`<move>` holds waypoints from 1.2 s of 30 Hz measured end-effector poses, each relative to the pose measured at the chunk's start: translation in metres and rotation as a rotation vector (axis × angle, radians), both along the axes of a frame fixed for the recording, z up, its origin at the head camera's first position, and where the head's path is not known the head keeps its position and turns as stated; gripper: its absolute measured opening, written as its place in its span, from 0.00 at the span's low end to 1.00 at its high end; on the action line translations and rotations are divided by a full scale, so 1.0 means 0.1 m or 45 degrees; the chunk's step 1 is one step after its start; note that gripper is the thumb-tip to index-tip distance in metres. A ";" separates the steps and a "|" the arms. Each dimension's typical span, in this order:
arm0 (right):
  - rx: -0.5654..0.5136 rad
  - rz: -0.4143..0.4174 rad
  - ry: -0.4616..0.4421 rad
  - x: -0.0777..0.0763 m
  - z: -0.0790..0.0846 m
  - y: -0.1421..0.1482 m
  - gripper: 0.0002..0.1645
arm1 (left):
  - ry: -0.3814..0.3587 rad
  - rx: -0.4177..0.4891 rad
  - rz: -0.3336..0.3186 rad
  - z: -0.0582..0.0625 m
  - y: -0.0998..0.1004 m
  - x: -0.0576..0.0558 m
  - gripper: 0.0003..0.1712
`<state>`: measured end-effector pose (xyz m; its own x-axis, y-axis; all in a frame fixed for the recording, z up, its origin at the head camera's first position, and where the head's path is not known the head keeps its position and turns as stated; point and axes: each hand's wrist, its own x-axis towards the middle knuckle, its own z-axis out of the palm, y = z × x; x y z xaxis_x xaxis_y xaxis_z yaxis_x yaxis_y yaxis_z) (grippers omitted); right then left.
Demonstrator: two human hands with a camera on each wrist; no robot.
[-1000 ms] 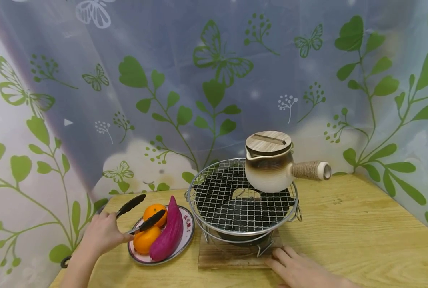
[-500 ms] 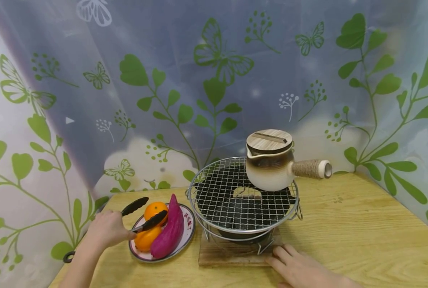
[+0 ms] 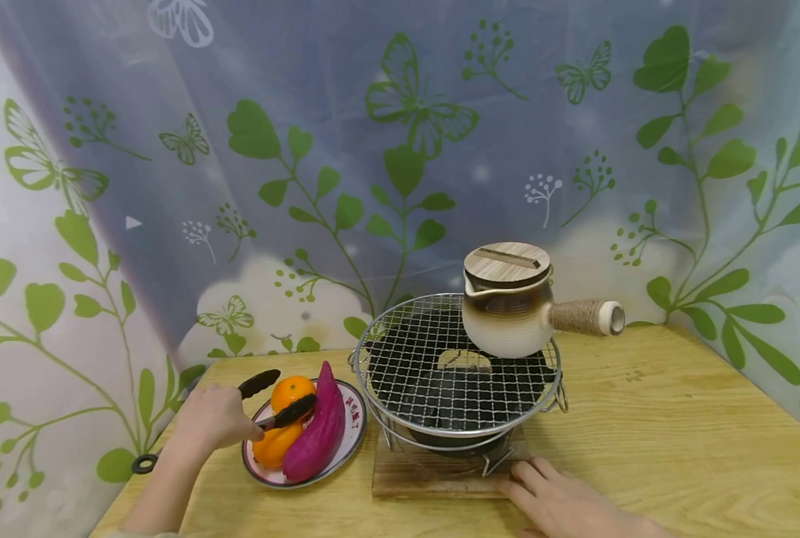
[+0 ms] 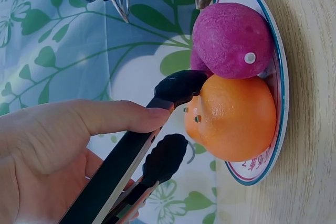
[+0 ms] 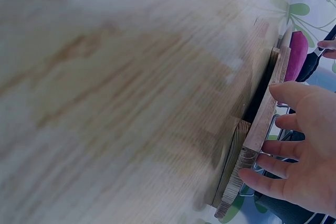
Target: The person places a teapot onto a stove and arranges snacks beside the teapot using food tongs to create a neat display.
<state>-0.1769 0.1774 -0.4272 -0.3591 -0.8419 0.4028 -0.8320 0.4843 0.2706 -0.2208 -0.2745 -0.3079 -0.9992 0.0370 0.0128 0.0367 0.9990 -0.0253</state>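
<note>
My left hand (image 3: 214, 418) grips a pair of tongs (image 4: 118, 174) with black scalloped tips, which stand parted over the left side of a plate (image 3: 353, 430). One tip overlaps the two oranges (image 3: 292, 390) in the head view; in the left wrist view it reaches the near orange (image 4: 239, 119) and the purple sweet potato (image 4: 231, 40). The sweet potato lies along the plate's right side. At the front edge of a wooden board (image 3: 407, 480), my right hand (image 3: 558, 497) rests with its fingers extended against the wood (image 5: 262, 121).
On the board stands a round grill (image 3: 460, 430) with a wire mesh top. A lidded clay pot (image 3: 504, 325) sits at its back right, its rope-wrapped handle pointing right. A patterned cloth (image 3: 292, 82) hangs behind the wooden table (image 3: 676, 433).
My left hand has shifted a little to the right with the tongs, carrying the tips slightly farther over the plate. The right hand stays at the board.
</note>
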 end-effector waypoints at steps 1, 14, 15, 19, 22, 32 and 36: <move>0.000 -0.002 -0.001 0.00 0.00 0.00 0.30 | -0.001 0.000 0.001 0.00 0.00 0.00 0.24; -0.028 -0.014 0.039 0.02 -0.02 -0.02 0.28 | -0.013 -0.029 0.023 0.07 0.08 0.01 0.22; -0.030 -0.013 0.034 0.02 -0.02 -0.02 0.28 | -0.009 -0.035 0.012 0.07 0.08 0.02 0.22; -0.034 -0.006 0.046 0.02 -0.02 -0.02 0.28 | -0.006 -0.038 -0.019 0.07 0.08 0.03 0.23; -0.039 -0.002 0.056 0.02 -0.02 -0.02 0.28 | -0.033 -0.016 0.000 0.08 0.09 0.03 0.23; -0.056 -0.017 0.043 0.02 -0.02 -0.02 0.27 | -0.163 0.100 0.069 0.13 0.07 0.00 0.20; -0.056 -0.008 0.063 0.01 -0.02 -0.02 0.28 | -0.192 0.161 0.082 0.13 0.04 -0.03 0.21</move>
